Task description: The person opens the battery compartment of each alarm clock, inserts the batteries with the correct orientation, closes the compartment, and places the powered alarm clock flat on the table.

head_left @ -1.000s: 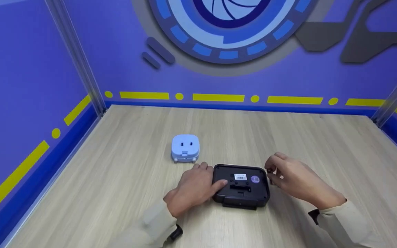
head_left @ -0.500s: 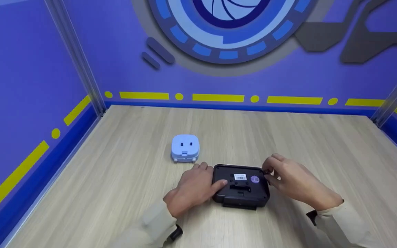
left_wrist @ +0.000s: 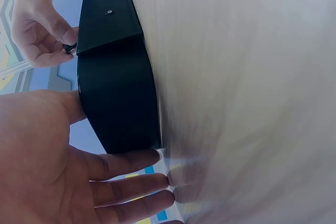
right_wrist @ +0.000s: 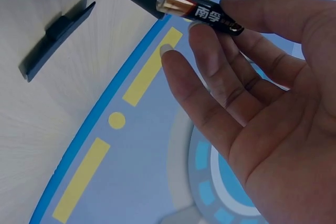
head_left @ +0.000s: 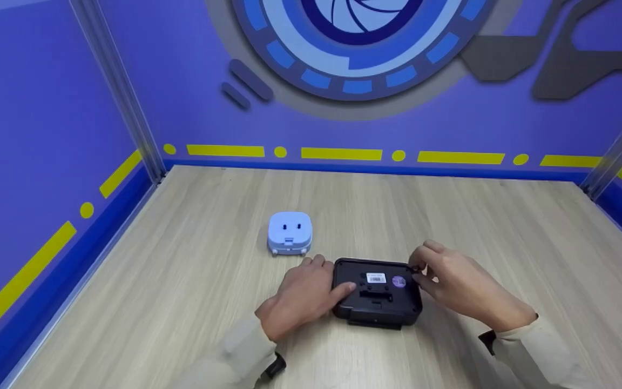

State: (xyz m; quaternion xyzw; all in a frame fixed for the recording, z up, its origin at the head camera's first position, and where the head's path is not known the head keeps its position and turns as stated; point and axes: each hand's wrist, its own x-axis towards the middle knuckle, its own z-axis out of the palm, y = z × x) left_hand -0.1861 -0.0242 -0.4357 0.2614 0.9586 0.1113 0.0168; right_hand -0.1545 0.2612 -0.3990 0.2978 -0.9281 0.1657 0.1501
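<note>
A black box-like device lies on the table, its back with a narrow battery slot facing up. My left hand rests at its left side, thumb over the top edge. In the left wrist view, the left fingers stretch straight past the device's end to the tabletop. My right hand is at the device's right edge and pinches a black and copper battery between thumb and fingertips. The battery is mostly hidden in the head view.
A small light-blue box with two dark slots stands behind the left hand. A flat black piece lies on the table in the right wrist view. Blue-violet walls with yellow marks border the wooden table.
My right hand has shifted slightly left, bringing the battery from beside the device to its right edge. The left hand and the device stay where they were.
</note>
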